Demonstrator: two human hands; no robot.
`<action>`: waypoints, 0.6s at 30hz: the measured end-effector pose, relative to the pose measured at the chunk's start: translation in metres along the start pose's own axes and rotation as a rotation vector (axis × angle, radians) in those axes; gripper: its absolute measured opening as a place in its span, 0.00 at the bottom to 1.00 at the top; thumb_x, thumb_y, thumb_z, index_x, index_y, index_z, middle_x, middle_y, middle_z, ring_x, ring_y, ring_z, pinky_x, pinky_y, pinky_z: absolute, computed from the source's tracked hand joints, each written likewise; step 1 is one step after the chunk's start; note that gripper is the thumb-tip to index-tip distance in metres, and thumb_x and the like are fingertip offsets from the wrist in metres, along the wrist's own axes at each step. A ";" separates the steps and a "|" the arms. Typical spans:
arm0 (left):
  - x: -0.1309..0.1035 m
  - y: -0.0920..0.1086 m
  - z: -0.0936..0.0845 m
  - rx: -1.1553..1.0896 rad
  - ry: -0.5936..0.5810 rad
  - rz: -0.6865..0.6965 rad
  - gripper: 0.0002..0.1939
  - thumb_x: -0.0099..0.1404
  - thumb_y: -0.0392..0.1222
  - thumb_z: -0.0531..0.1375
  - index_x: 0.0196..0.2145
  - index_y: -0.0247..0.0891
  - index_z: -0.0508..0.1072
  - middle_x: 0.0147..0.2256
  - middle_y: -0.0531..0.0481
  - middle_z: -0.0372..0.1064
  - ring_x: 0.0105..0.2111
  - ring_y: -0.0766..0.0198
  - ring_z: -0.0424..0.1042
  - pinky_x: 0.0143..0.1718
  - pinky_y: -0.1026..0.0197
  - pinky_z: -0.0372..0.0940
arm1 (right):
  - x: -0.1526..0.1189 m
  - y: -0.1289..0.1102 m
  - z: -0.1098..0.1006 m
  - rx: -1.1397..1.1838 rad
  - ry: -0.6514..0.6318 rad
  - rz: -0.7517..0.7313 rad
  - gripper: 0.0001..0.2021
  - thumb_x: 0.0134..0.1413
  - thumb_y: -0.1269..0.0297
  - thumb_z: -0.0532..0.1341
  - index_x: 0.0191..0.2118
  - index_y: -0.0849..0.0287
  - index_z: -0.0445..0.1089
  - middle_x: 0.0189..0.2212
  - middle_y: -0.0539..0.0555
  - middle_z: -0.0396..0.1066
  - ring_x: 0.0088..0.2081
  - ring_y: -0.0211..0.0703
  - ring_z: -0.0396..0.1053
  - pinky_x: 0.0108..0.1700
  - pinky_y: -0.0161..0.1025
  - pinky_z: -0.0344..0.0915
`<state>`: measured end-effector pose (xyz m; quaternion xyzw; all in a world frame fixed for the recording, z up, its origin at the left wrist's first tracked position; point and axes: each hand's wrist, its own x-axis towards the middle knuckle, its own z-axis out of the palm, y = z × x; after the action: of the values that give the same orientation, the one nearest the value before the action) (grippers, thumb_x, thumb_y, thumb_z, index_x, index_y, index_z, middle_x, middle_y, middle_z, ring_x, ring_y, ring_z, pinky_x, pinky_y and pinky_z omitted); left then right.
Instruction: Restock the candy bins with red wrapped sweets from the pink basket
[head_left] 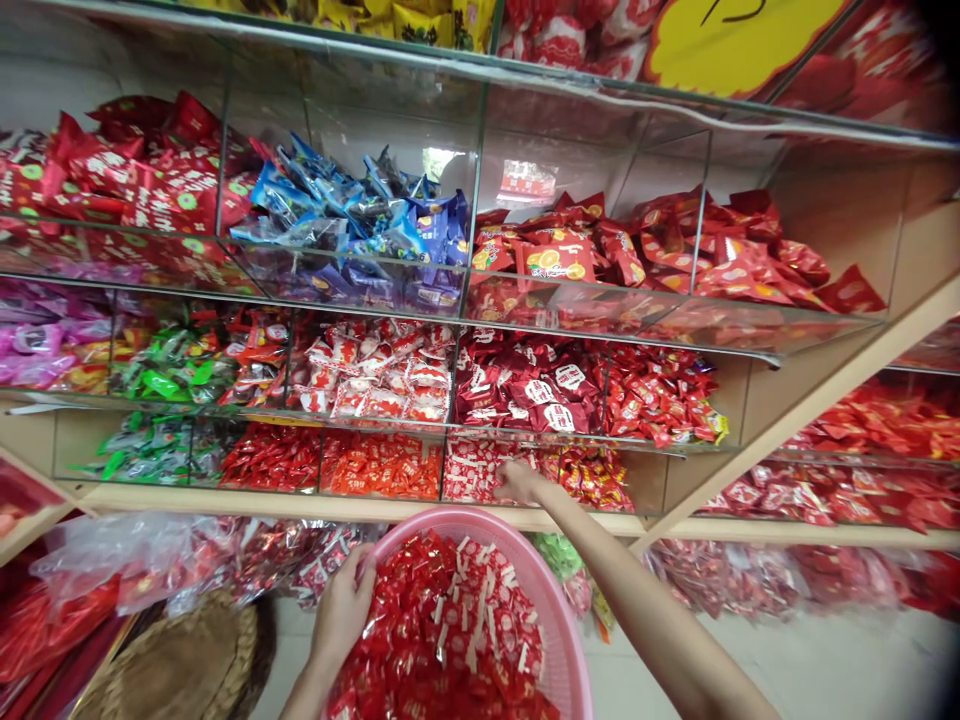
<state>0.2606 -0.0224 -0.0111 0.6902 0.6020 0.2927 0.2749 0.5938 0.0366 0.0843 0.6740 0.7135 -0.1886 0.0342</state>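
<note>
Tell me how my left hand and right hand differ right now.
Your left hand grips the rim of the pink basket, while your right hand reaches to the red-and-white packets on the lowest shelf. The left hand is at the basket's side; the right hand is farther forward, past its far rim. Whether the right hand holds anything, I can't tell. Both are bare.

Candies [427,635] lie in the basket [561,632], which is before the shelf [262,502].
</note>
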 end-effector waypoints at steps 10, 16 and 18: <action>0.000 -0.003 0.001 0.003 0.024 0.021 0.17 0.60 0.49 0.47 0.42 0.41 0.66 0.37 0.48 0.73 0.35 0.61 0.72 0.37 0.61 0.64 | 0.007 -0.011 0.002 0.221 -0.113 0.062 0.12 0.38 0.59 0.64 0.23 0.61 0.62 0.17 0.45 0.60 0.20 0.31 0.56 0.20 0.29 0.48; 0.000 -0.004 0.002 -0.001 0.016 0.015 0.16 0.61 0.49 0.46 0.42 0.41 0.65 0.36 0.48 0.73 0.35 0.61 0.72 0.38 0.61 0.64 | 0.012 -0.018 0.006 0.236 -0.072 0.060 0.10 0.38 0.61 0.63 0.24 0.62 0.64 0.19 0.46 0.62 0.20 0.30 0.57 0.20 0.29 0.50; 0.000 -0.006 0.003 -0.002 0.017 0.015 0.17 0.61 0.49 0.46 0.42 0.41 0.65 0.38 0.48 0.72 0.36 0.61 0.72 0.39 0.60 0.64 | 0.013 -0.023 0.007 0.211 -0.040 0.075 0.09 0.38 0.63 0.63 0.25 0.62 0.64 0.19 0.47 0.62 0.21 0.31 0.56 0.20 0.29 0.49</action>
<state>0.2590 -0.0217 -0.0171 0.6918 0.5989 0.3011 0.2683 0.5692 0.0457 0.0789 0.6962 0.6631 -0.2744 -0.0157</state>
